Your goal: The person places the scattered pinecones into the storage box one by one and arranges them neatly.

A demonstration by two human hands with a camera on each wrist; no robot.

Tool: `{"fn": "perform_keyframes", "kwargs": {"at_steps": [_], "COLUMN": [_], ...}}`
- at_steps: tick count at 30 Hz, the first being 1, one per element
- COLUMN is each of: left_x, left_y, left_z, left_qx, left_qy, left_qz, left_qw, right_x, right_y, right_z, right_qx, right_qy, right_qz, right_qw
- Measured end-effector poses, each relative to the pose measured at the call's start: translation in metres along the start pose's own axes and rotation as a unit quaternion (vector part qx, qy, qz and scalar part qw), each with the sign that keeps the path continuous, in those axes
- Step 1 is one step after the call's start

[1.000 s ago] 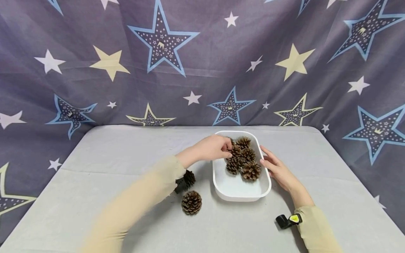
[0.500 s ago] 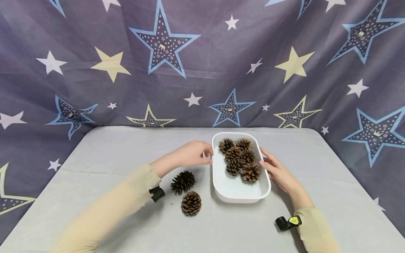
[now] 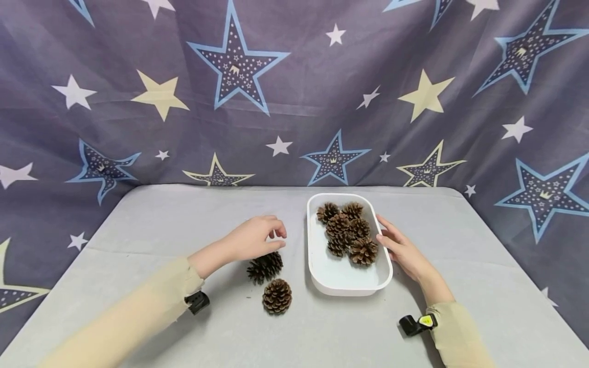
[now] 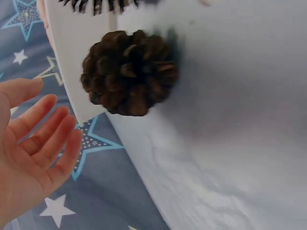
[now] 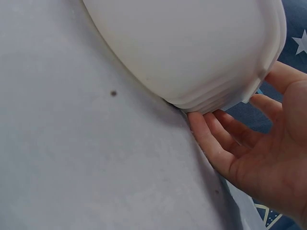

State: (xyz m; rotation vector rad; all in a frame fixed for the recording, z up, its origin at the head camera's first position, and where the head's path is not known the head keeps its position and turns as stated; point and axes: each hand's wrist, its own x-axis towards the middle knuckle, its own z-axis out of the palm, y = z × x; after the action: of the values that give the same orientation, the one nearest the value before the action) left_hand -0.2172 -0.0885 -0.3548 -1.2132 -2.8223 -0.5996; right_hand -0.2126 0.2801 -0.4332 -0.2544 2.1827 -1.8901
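My left hand [image 3: 257, 237] hovers with loosely bent fingers just above a dark pinecone [image 3: 265, 267], partly covering its top. Nothing is between its fingers; the left wrist view also shows this hand [image 4: 36, 148] empty. Closer to me on the table lies a second, browner pinecone [image 3: 277, 296]. To the right stands a white plastic box [image 3: 345, 282] with several pinecones [image 3: 363, 251] clustered in its far and right part. The fingers of my right hand [image 3: 408, 255] touch the box's right outer wall, and in the right wrist view this hand [image 5: 259, 153] rests its fingertips against the wall.
A light grey cloth covers the table [image 3: 349, 332]. Behind it hangs a dark curtain [image 3: 294, 102] with stars. A black strap-on camera [image 3: 417, 324] sits on the right wrist, another camera [image 3: 197, 301] on the left.
My left hand has come out of the box and moved left and nearer, over the dark pinecone. One more pinecone shows at the box's far left. The right hand has stayed at the box.
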Motion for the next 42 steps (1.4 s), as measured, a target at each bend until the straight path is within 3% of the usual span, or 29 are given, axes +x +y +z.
{"fn": "perform_keyframes", "kwargs": {"at_steps": [16, 23, 42], "left_x": [-0.038, -0.049, -0.047], "left_y": [-0.004, -0.004, -0.012], "left_z": [0.013, 0.018, 0.032], "left_qx": [-0.003, -0.023, -0.046], "left_qy": [0.025, 0.016, 0.014], "left_qz": [-0.034, -0.055, -0.07], "left_qw": [0.9991, 0.9981, 0.9964], "right_x": [-0.001, -0.001, 0.0], "right_y": [0.0, 0.001, 0.001], "right_z": [0.0, 0.0, 0.0], "right_qx": [-0.004, -0.004, 0.0], "right_qy": [0.002, 0.004, 0.001], "right_qz": [0.001, 0.001, 0.001], "right_qw": [1.0, 1.0, 1.0]}}
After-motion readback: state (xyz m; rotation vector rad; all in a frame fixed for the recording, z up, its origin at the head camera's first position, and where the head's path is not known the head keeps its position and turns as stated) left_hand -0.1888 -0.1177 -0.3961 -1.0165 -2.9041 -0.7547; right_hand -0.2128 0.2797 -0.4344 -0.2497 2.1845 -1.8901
